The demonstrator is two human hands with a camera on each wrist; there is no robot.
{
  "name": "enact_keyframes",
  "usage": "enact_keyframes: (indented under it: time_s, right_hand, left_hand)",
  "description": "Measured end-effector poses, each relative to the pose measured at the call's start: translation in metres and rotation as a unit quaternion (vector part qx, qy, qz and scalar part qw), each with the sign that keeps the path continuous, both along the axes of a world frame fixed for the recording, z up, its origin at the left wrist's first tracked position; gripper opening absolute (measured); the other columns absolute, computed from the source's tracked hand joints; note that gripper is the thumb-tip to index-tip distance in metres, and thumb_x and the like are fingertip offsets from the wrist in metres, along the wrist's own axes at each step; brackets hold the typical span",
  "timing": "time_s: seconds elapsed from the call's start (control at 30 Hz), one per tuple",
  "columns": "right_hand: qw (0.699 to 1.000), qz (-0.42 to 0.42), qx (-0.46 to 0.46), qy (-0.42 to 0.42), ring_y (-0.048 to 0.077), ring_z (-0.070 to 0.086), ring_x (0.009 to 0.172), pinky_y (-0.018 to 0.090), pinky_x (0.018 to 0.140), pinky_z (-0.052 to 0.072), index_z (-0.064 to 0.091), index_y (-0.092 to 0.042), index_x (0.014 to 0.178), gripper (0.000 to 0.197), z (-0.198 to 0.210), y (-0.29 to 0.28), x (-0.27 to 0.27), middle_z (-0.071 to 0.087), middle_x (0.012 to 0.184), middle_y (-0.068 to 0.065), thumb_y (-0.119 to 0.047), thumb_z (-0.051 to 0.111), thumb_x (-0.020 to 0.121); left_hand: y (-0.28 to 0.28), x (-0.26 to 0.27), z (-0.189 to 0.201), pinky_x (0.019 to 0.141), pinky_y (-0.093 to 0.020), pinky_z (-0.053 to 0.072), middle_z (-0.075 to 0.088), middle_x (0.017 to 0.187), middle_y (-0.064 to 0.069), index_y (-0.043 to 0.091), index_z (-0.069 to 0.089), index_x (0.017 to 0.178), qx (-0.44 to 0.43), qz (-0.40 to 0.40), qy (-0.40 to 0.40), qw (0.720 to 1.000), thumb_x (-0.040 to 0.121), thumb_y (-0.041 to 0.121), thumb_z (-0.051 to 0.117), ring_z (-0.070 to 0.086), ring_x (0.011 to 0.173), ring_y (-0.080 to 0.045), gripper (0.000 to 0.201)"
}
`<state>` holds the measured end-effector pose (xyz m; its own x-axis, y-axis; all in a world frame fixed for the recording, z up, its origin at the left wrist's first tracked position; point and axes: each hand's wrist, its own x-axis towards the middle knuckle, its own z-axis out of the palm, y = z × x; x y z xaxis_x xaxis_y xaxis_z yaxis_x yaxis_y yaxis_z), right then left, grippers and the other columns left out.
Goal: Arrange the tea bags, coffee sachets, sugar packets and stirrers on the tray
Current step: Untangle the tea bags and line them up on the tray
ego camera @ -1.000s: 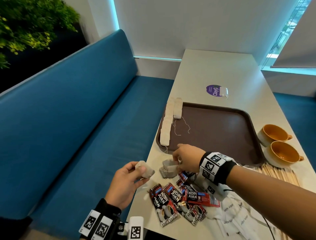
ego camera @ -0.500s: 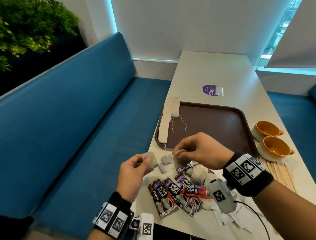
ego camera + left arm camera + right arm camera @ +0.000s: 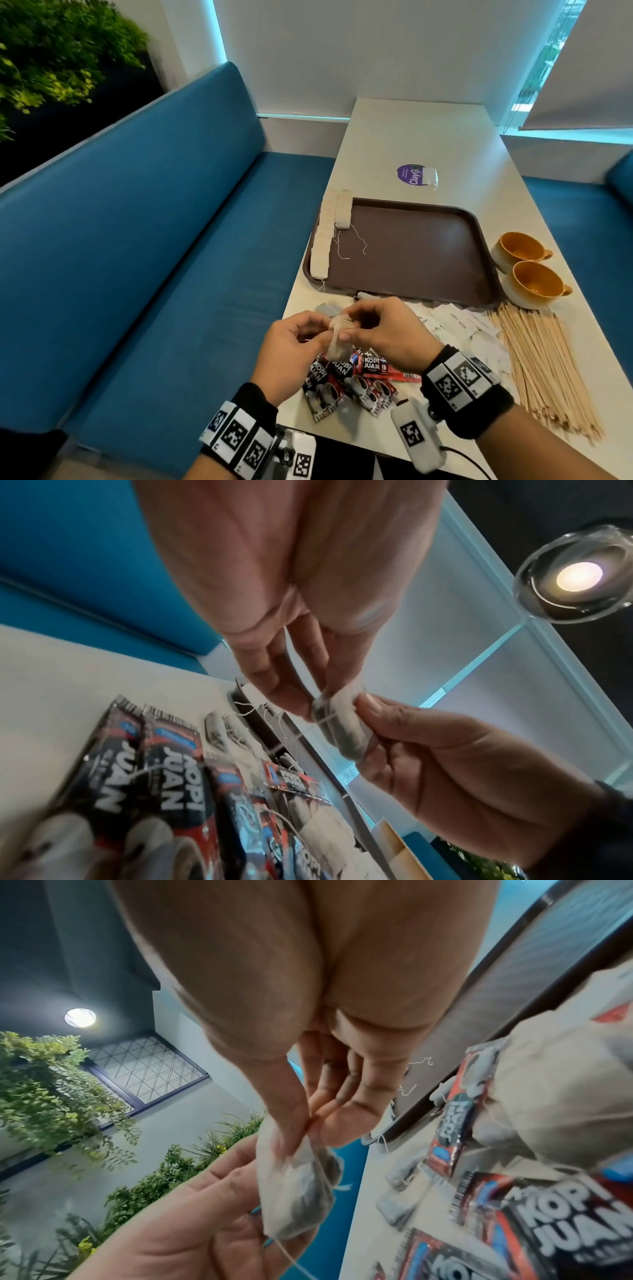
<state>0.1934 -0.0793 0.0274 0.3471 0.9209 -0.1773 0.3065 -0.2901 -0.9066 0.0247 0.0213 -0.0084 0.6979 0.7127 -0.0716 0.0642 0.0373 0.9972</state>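
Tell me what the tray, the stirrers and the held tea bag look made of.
Tray: probably plastic, dark brown, matte, moulded raised rim.
Stirrers: pale wood by their look, thin bare sticks.
Tea bag, pinched by both hands: thin filter paper, translucent, dark leaves showing through, white string.

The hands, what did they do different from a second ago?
The right hand lifted off the pile of tea bags on the table and came to meet the left hand. Now both pinch one tea bag in the air, above the coffee sachets. The row of tea bags on the tray, the cups and the stirrers stayed put.
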Motion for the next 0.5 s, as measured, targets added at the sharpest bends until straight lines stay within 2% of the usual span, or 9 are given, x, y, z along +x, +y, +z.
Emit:
enact_keyframes:
  time_s: [0.07,0.17,0.2,0.27,0.3,0.37,0.43,0.5]
  right_hand:
    - [1.0,-0.009,0.004,-0.02,0.0,0.065,0.07,0.016,0.069,0.051,0.078,-0.016,0.094,0.019,0.003,-0.002,0.002,0.074,0.086,-0.003,-0.018,0.089,0.077]
    - [0.999,-0.026,0.027,-0.03,-0.001,0.058,0.064,0.014,0.064,0.047,0.079,-0.016,0.087,0.015,0.015,-0.008,0.006,0.069,0.084,-0.009,-0.02,0.089,0.076]
    - [0.999,-0.012,0.037,-0.012,0.0,0.06,0.066,0.015,0.066,0.048,0.079,-0.014,0.088,0.014,0.02,-0.01,0.007,0.071,0.08,-0.008,-0.019,0.088,0.078]
    - [0.998,0.034,0.047,0.029,0.007,0.069,0.075,0.022,0.074,0.055,0.079,-0.011,0.094,0.014,0.03,-0.015,0.008,0.077,0.083,-0.002,-0.016,0.085,0.081]
    - [0.996,0.056,0.047,0.04,0.013,0.073,0.081,0.027,0.079,0.058,0.08,-0.01,0.096,0.015,0.035,-0.018,0.007,0.078,0.087,0.001,-0.015,0.084,0.082]
    - [0.994,0.092,0.041,0.035,0.019,0.074,0.088,0.034,0.087,0.059,0.08,-0.01,0.097,0.017,0.041,-0.021,0.006,0.079,0.092,0.003,-0.016,0.084,0.083]
    - [0.993,0.109,0.033,0.023,0.018,0.073,0.085,0.035,0.085,0.06,0.08,-0.01,0.096,0.015,0.042,-0.023,0.004,0.078,0.092,0.004,-0.017,0.084,0.083]
    - [0.996,0.089,0.024,0.003,0.014,0.071,0.079,0.031,0.078,0.059,0.081,-0.014,0.094,0.013,0.041,-0.025,0.005,0.078,0.088,0.0,-0.018,0.085,0.083]
  left_hand:
    - [0.0,0.0,0.003,0.074,-0.035,0.058,0.078,0.085,-0.008,0.021,0.078,0.09,-0.039,-0.001,-0.029,0.999,0.086,0.022,0.077,0.072,0.076,-0.022,0.004]
    - [0.002,-0.001,0.003,0.06,-0.026,0.049,0.067,0.077,-0.011,0.013,0.071,0.102,-0.082,-0.028,-0.061,0.994,0.089,0.04,0.075,0.058,0.06,-0.018,0.03]
    - [0.003,-0.001,0.003,0.059,-0.024,0.047,0.067,0.081,-0.014,0.013,0.069,0.11,-0.085,-0.057,-0.062,0.993,0.088,0.045,0.076,0.058,0.063,-0.017,0.039]
    - [0.003,-0.001,0.003,0.069,-0.024,0.05,0.068,0.101,-0.014,0.018,0.063,0.123,-0.086,-0.136,-0.052,0.986,0.08,0.052,0.08,0.064,0.083,-0.017,0.058]
    - [0.003,0.001,0.004,0.077,-0.026,0.051,0.067,0.109,-0.009,0.018,0.06,0.129,-0.091,-0.178,-0.047,0.979,0.078,0.049,0.083,0.064,0.095,-0.017,0.065]
    - [-0.001,0.005,0.006,0.088,-0.029,0.05,0.064,0.113,-0.003,0.013,0.052,0.138,-0.121,-0.245,-0.056,0.96,0.077,0.03,0.083,0.062,0.106,-0.017,0.071]
    - [-0.008,0.009,0.01,0.085,-0.027,0.052,0.061,0.114,-0.005,0.008,0.044,0.144,-0.184,-0.268,-0.076,0.942,0.077,0.013,0.077,0.064,0.104,-0.018,0.074]
    - [-0.015,0.012,0.008,0.088,-0.033,0.054,0.061,0.121,-0.009,0.007,0.038,0.15,-0.236,-0.279,-0.113,0.924,0.082,0.0,0.069,0.063,0.109,-0.021,0.075]
